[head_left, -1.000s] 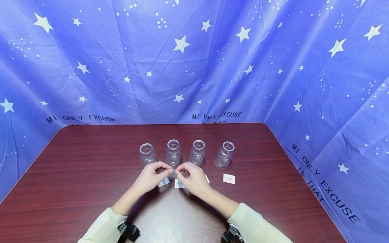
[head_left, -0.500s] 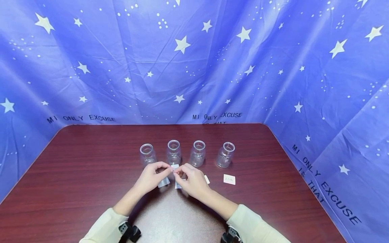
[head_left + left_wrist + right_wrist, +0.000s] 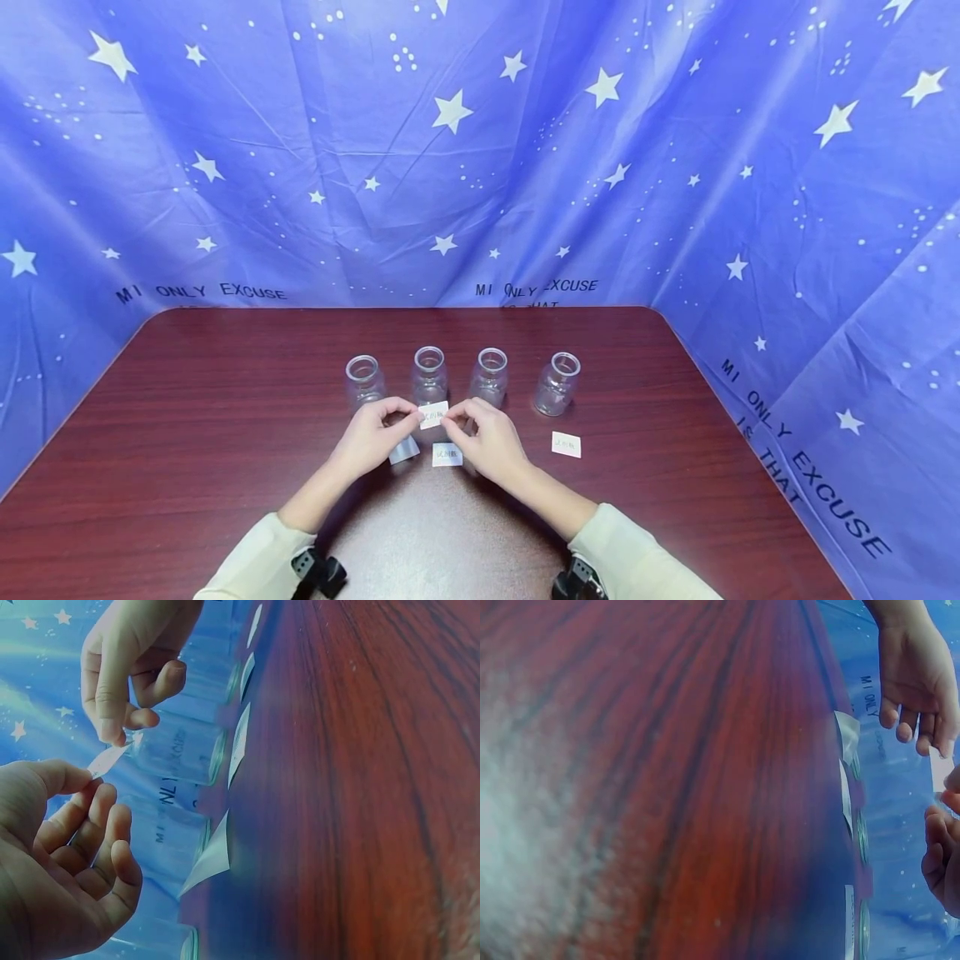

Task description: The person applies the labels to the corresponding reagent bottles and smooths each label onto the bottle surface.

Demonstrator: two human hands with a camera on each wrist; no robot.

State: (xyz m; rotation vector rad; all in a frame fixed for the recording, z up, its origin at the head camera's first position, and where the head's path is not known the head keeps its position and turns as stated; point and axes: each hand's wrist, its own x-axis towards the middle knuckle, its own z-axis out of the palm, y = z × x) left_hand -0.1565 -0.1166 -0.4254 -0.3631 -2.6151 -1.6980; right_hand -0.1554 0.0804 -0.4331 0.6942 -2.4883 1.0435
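Note:
A small white paper label (image 3: 433, 414) with handwritten characters is held up, its written face showing in the head view. My left hand (image 3: 372, 437) pinches its left edge between thumb and index finger. The opposite edge is pinched by my right hand (image 3: 487, 439). In the left wrist view the label (image 3: 109, 760) spans the short gap between both hands' fingertips, clear of the table. Just behind it stands a clear glass jar (image 3: 430, 377). Below the hands lie a curled label (image 3: 404, 451) and a flat written label (image 3: 447, 454).
Beside that jar, a left jar (image 3: 364, 379), a third jar (image 3: 490, 379) and a right jar (image 3: 557, 387) form a row, all open-topped. Another label (image 3: 566, 444) lies before the right jar. The dark red table (image 3: 225, 392) meets a blue starry curtain (image 3: 337, 125).
The held label has turned from edge-on to face-on. My right hand has shifted slightly right, uncovering the middle label on the table and covering another one.

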